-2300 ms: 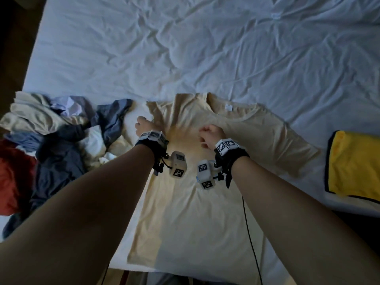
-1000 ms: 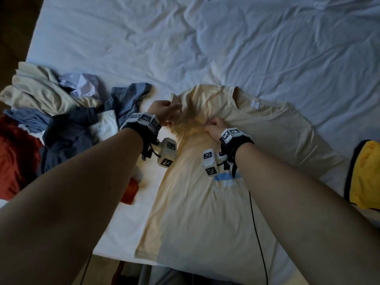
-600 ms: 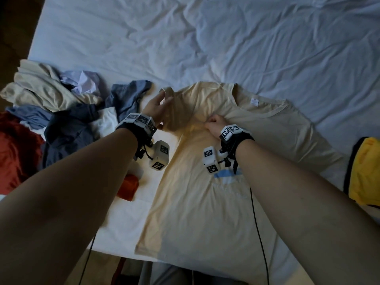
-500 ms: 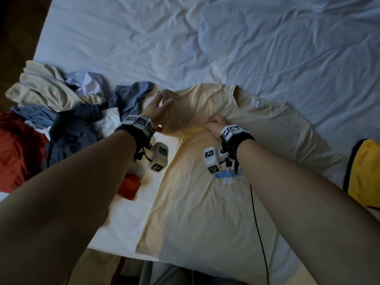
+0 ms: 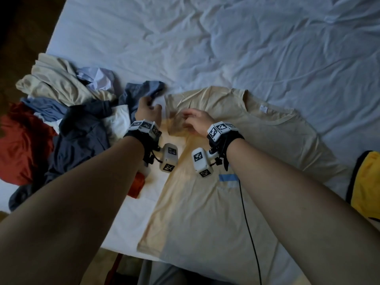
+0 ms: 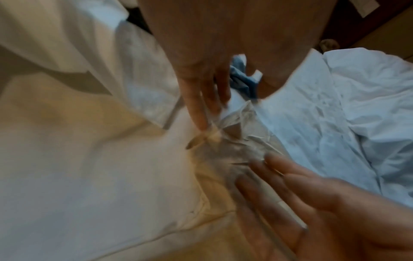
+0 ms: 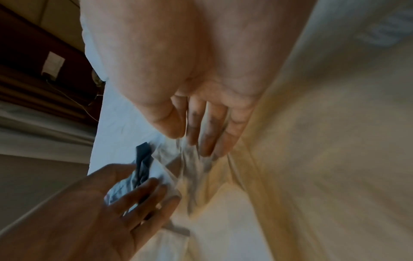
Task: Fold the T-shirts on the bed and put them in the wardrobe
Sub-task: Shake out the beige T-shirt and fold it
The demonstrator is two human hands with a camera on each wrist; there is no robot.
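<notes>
A cream T-shirt (image 5: 236,192) lies flat on the white bed sheet (image 5: 226,48), collar away from me, with a blue stripe on the chest. Its left sleeve (image 5: 178,103) is folded in over the shoulder, creased. My left hand (image 5: 147,110) hovers just left of that sleeve, beside a blue garment, fingers loose and holding nothing. My right hand (image 5: 195,120) is on the shirt by the fold, blurred, fingers straight. In the left wrist view the left fingers (image 6: 201,109) point at the crumpled sleeve. The right wrist view has the right fingers (image 7: 208,134) touching the cloth.
A heap of unfolded clothes (image 5: 78,124), cream, blue, dark and white, lies left of the shirt, with red cloth (image 5: 18,140) at the edge. A small orange-red item (image 5: 136,185) sits under my left forearm. A yellow garment (image 5: 366,186) lies at the right. The bed's front edge (image 5: 123,249) is close.
My left hand has let go of the sleeve and moved left off the shirt. My right hand has opened from a fist. The sleeve now lies folded inward.
</notes>
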